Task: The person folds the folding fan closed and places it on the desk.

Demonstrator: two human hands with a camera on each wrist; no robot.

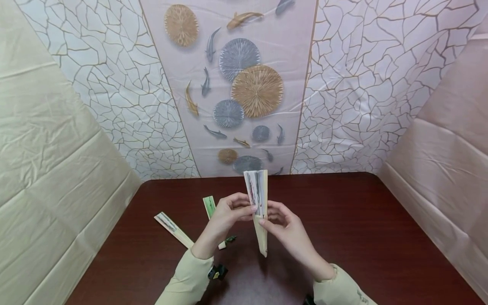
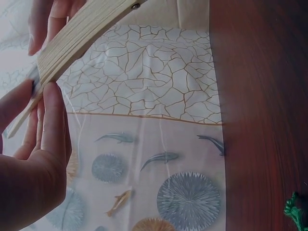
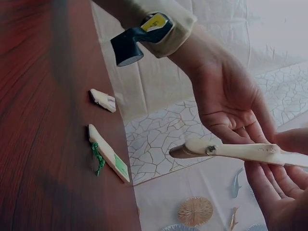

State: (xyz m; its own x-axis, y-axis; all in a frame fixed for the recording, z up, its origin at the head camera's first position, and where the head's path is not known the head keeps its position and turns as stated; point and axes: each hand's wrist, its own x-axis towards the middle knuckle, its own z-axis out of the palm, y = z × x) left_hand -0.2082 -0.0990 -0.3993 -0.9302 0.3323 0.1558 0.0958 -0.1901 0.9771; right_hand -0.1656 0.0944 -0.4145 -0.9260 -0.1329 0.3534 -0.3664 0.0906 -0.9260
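Note:
A folding fan (image 1: 261, 195) with pale wooden ribs and a painted grey-and-white leaf stands nearly upright above the table, spread only a little. My left hand (image 1: 228, 214) pinches its left side between thumb and fingers. From the other side, my right hand (image 1: 287, 232) grips it a bit lower, thumb on the ribs. In the right wrist view the rivet end of the fan (image 3: 231, 150) points away from both hands. The left wrist view shows its ribs (image 2: 79, 41) stacked closely.
On the dark red table (image 1: 343, 220) lie two more folded fans to the left: one with a grey painted leaf (image 1: 173, 228), and a green one (image 1: 209, 206), partly behind my left hand, with a green tassel (image 1: 230, 239). Patterned cloth (image 1: 343, 106) hangs behind the table.

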